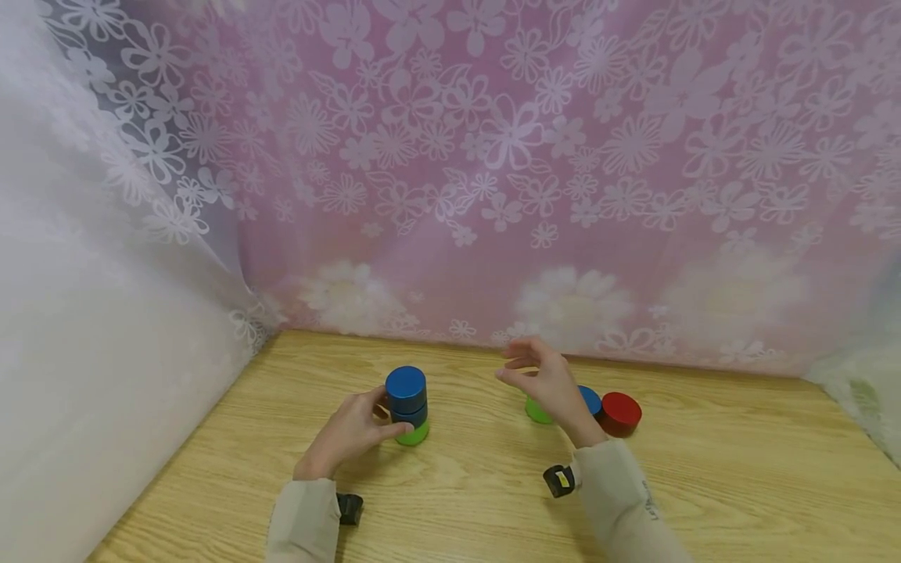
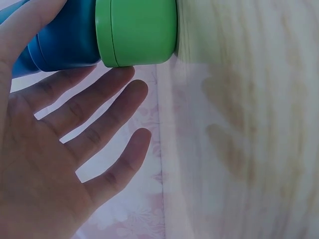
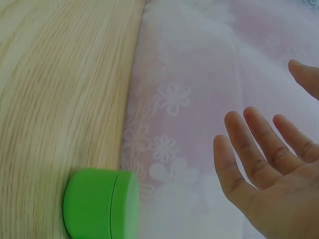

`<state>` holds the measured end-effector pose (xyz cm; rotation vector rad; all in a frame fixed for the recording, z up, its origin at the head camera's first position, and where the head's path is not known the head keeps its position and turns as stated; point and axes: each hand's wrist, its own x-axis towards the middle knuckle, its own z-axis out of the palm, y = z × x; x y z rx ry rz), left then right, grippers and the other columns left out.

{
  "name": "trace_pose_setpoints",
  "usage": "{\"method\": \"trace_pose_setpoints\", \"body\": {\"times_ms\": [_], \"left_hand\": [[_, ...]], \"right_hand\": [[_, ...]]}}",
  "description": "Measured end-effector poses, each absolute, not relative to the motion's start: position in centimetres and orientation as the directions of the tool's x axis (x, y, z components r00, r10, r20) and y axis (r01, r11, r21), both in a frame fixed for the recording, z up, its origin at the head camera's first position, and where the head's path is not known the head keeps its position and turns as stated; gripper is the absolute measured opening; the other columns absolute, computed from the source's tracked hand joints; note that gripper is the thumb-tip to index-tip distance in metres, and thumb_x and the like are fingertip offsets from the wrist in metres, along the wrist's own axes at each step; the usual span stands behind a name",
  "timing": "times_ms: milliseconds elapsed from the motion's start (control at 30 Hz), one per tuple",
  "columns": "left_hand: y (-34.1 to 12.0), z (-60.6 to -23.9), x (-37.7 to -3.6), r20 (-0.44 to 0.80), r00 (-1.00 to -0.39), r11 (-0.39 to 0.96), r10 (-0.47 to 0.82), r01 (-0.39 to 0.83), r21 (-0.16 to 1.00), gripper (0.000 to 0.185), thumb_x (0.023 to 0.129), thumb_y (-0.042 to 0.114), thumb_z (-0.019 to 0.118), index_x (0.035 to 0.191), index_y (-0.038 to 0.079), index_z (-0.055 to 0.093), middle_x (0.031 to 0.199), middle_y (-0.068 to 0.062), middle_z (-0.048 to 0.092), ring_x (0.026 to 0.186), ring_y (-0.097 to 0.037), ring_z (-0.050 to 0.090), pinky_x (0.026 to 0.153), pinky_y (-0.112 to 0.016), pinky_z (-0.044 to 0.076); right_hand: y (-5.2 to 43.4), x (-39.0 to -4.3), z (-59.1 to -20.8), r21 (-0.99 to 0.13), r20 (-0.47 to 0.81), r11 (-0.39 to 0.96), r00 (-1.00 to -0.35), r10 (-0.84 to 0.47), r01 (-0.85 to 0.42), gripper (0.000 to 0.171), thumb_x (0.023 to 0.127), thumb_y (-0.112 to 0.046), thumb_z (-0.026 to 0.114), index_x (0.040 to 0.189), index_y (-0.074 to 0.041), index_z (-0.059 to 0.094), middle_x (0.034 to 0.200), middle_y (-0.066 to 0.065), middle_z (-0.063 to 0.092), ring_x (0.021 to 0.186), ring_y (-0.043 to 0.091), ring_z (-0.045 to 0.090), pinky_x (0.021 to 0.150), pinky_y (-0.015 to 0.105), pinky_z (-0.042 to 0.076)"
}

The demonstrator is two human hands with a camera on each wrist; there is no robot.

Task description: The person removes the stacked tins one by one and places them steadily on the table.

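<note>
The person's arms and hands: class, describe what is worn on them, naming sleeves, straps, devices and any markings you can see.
Both hands, the left hand and the right hand, are bare, without gloves or rings. Each forearm wears a long beige fabric sleeve. The right sleeve carries small dark lettering near the cuff, too small to read. A small black wrist device sits at the left cuff, and a black wrist device with a yellow patch sits at the right.

The room is evenly and softly lit, bright without harsh glare; only faint shadows sit under the hands on the wooden table (image 1: 739, 485). The head view bends toward its edges, and the white cloth (image 1: 77, 328) at left is washed out. Both wrist views are soft: the table grain smears, and the near green tin (image 3: 102, 204) looks hazy.
</note>
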<state>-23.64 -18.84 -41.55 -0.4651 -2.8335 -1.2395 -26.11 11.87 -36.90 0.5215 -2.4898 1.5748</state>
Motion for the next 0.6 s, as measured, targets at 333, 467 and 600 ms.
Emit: {"method": "trace_pose_setpoints", "body": {"times_ms": [333, 467, 600], "left_hand": [[-18.7, -41.4, -23.5, 0.125, -0.958, 0.644, 0.259, 0.268, 0.717, 0.055, 0.086, 0.027, 0.084, 0.130, 0.001, 0.064, 0.108, -0.006, 0.070, 0.095, -0.024, 0.067, 0.083, -0.046, 0.056], [-18.8, -41.5, -23.6, 0.134, -0.954, 0.645, 0.268, 0.281, 0.710, 0.056, 0.086, 0.028, 0.084, 0.131, 0.002, 0.064, 0.109, -0.006, 0.070, 0.096, -0.024, 0.067, 0.083, -0.046, 0.056], [-19.0, -41.6, -23.7, 0.142, -0.950, 0.648, 0.280, 0.296, 0.702, 0.056, 0.087, 0.029, 0.084, 0.131, 0.002, 0.064, 0.109, -0.005, 0.070, 0.095, -0.024, 0.067, 0.083, -0.046, 0.056]], "right_hand": [[10.5, -25.9, -36.8, -0.845, 0.315, 0.368, -0.917, -0.246, -0.389, 0.043, 0.093, -0.007, 0.074, 0.132, 0.002, 0.058, 0.122, 0.020, 0.065, 0.107, 0.035, 0.065, 0.091, 0.050, 0.054], [9.9, -25.9, -36.9, -0.844, 0.304, 0.371, -0.916, -0.263, -0.387, 0.044, 0.092, -0.007, 0.075, 0.132, 0.002, 0.058, 0.122, 0.021, 0.064, 0.108, 0.035, 0.065, 0.091, 0.050, 0.054], [9.1, -25.8, -36.9, -0.844, 0.292, 0.376, -0.916, -0.275, -0.382, 0.045, 0.092, -0.009, 0.075, 0.133, 0.001, 0.058, 0.122, 0.020, 0.064, 0.107, 0.034, 0.065, 0.090, 0.050, 0.054]]}}
